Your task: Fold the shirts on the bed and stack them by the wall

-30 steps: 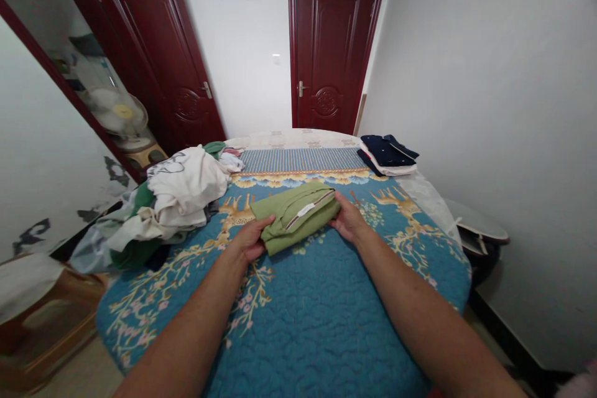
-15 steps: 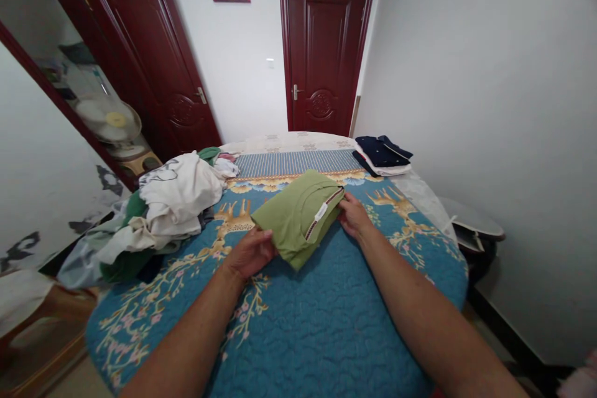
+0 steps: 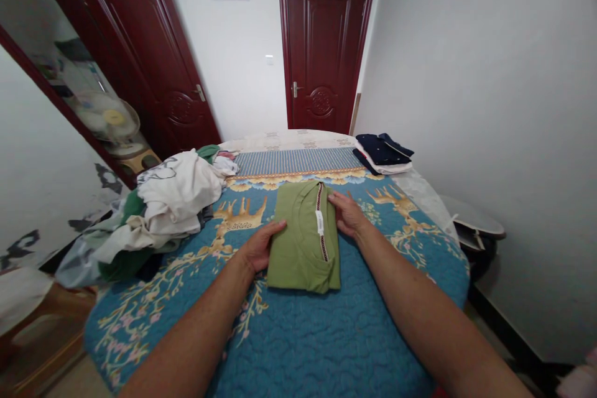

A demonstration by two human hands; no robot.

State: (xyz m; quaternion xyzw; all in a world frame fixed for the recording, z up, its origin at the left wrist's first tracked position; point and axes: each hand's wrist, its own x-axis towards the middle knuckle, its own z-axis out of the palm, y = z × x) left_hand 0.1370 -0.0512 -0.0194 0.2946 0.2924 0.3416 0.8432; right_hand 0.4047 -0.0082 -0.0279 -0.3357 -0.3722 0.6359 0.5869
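Observation:
A green T-shirt (image 3: 301, 239), folded into a neat rectangle, is at the middle of the blue quilted cover (image 3: 373, 323). Its neckline and white label face up along the right side. My left hand (image 3: 261, 247) grips the left edge, thumb on top and the other fingers hidden underneath. On the opposite edge, my right hand (image 3: 347, 212) holds the shirt near its upper right corner, its fingertips partly hidden by the fabric. I cannot tell whether the shirt rests fully on the cover.
A loose heap of clothes (image 3: 181, 199) in white and green lies on the left of the table. At the far right corner sits a folded stack (image 3: 385, 152), dark navy on top. A wooden chair (image 3: 60, 317) stands at the lower left.
The folded shirt has turned from a slanted position to nearly square with me and come down closer. Both hands have stayed on its edges.

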